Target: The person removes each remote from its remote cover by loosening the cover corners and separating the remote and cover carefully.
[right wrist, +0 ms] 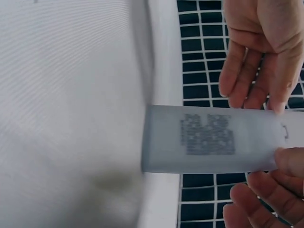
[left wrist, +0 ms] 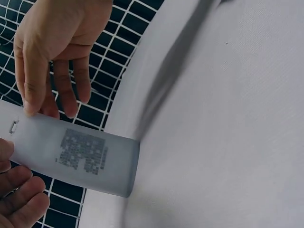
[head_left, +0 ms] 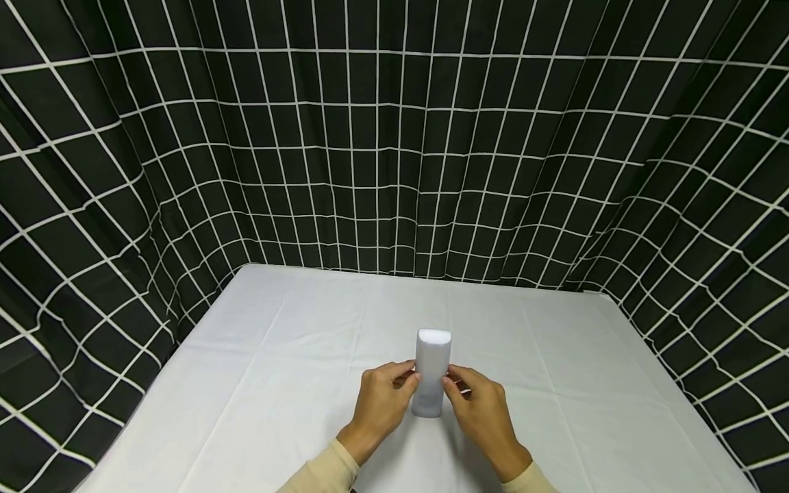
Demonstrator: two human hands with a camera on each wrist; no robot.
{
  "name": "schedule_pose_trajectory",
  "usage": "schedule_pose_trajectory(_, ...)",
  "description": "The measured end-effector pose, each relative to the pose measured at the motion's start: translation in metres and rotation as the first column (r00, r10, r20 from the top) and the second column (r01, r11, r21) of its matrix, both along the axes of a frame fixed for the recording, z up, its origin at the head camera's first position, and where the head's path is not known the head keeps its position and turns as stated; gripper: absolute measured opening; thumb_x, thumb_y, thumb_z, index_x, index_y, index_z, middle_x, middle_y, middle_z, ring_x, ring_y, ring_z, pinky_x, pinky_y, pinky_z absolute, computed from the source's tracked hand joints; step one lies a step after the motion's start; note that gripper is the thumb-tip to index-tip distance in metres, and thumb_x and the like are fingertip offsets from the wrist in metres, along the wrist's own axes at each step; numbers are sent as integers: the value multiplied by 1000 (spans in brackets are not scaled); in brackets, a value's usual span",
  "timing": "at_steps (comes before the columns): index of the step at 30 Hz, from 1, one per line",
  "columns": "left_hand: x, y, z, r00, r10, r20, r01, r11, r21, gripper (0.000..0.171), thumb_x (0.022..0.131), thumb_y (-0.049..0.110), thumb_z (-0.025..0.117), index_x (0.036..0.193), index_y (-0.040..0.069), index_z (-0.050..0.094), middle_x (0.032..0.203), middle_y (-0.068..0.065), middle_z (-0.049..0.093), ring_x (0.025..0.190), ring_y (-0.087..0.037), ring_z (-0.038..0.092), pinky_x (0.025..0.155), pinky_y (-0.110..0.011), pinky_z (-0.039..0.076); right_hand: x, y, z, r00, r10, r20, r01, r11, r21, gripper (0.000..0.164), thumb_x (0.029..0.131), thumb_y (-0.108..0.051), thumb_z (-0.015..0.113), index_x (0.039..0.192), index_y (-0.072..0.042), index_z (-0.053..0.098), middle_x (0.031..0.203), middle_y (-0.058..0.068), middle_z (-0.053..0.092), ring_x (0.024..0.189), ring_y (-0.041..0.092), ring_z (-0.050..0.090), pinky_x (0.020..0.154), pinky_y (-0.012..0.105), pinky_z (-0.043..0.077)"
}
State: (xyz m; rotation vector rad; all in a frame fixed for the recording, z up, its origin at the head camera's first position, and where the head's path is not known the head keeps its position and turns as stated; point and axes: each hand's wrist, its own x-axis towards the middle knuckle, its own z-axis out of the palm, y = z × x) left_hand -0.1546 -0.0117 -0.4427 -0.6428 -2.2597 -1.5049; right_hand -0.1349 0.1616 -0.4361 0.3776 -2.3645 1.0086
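Observation:
A tall, flat white container (head_left: 433,366) with rounded edges stands upright, its base appearing to meet the white cloth. Its near face carries a block of small dark print, plain on the container (left wrist: 111,156) in the left wrist view, and a small bracket-shaped mark higher up. My left hand (head_left: 381,402) pinches its left side by thumb and fingertips. On the opposite side, my right hand (head_left: 483,411) pinches it at about the same height. Both hands also flank the container (right wrist: 164,137) in the right wrist view. The container's far face is hidden.
A white cloth (head_left: 277,383) with fold creases covers the table. Black curtains (head_left: 394,164) with a white grid surround its back and sides. Light sleeves (head_left: 329,469) cover both forearms. Shadows fall on the cloth near the container's base.

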Motion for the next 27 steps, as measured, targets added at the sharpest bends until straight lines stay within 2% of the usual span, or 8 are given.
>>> schedule_pose_trajectory(4,-4,1,-1,1000,26,-4,-26,1000,8,19,87,2,70,101,-10,69,86,-12,70,74,-14,68,65,-17,52,-3,0,-3,1000,-4,23,4,1000,-9,18,83,2,74,100,6,70,91,12,70,71,19,68,58,21,53)
schedule_pose_trajectory(9,-7,3,-1,998,60,-14,-60,997,44,12,86,2,72,95,-7,73,80,-6,69,70,-11,66,61,-18,52,-5,-1,-1,998,-21,56,25,998,-60,12,86,0,71,96,6,71,83,8,70,65,12,65,55,21,52)
schedule_pose_trajectory(12,-6,4,-3,996,86,33,-87,996,29,11,85,2,72,93,-6,73,77,-4,68,66,-9,63,59,-19,52,-5,-2,0,989,-14,144,26,996,-82,11,88,-1,69,95,8,71,76,6,68,60,9,62,52,20,51)
schedule_pose_trajectory(17,-4,5,-9,986,96,136,-92,995,-38,11,85,2,71,92,-6,73,77,-4,69,67,-9,62,59,-20,51,-3,-3,-4,952,-3,306,28,997,-75,14,91,-5,66,95,8,71,75,6,69,58,8,62,52,19,50)
schedule_pose_trajectory(24,-4,7,-17,975,103,197,-86,992,-94,11,85,4,72,91,-5,73,84,-10,71,75,-17,68,64,-21,52,-3,0,-11,932,22,362,-8,999,-40,15,91,-6,65,93,8,71,72,3,68,56,6,60,51,20,49)
schedule_pose_trajectory(27,-4,7,-19,970,117,215,-90,988,-128,10,86,5,72,90,-3,74,84,-9,71,76,-17,67,64,-23,53,-4,1,-14,923,31,383,-22,999,-27,15,91,-6,65,93,8,71,73,4,69,57,6,60,51,20,49)
